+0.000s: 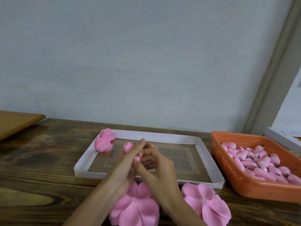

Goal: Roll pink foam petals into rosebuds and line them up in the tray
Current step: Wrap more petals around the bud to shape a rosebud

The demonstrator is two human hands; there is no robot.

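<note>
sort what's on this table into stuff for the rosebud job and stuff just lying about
For the job: left hand and right hand holding the bud; tray; finished buds in its far left corner; flat petals; basket of pink pieces.
Lying about: brown board, far left; white box behind the basket.

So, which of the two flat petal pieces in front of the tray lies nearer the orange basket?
The right petal piece, just in front of the near right corner of the tray. The left petal piece lies further from the basket and is partly hidden.
</note>
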